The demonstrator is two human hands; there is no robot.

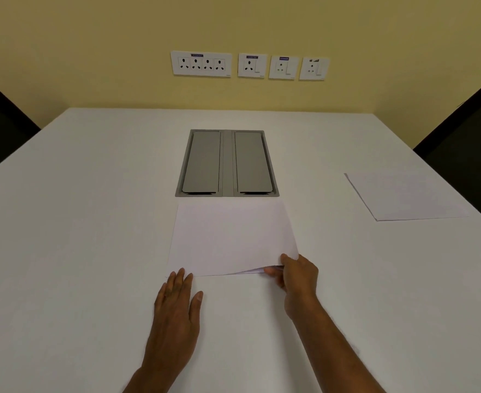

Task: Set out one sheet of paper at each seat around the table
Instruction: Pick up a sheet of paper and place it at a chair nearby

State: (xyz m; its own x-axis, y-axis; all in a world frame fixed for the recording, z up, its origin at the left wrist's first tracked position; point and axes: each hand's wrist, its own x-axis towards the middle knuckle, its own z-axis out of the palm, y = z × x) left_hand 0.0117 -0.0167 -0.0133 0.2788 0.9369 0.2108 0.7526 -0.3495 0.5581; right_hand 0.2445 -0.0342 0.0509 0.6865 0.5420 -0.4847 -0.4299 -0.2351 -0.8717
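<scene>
Right hand pinches the near right corner of the top sheet, thumb on top and fingers curled under, peeling it up off the paper beneath; left hand lies flat, fingers straight and close together, tips pressing the near left corner. That paper sits mid-table on the white table, just this side of the grey cable hatch; a single sheet lies flat at the right edge by the black chair.

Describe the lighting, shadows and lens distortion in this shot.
Head view: soft, even light, no glare on the table; only a thin shadow under the corner of the paper that the right hand pinches. Head view: the sheet at right barely contrasts with the white top. Head view: wide-angle lens splays the table edges outward.
</scene>
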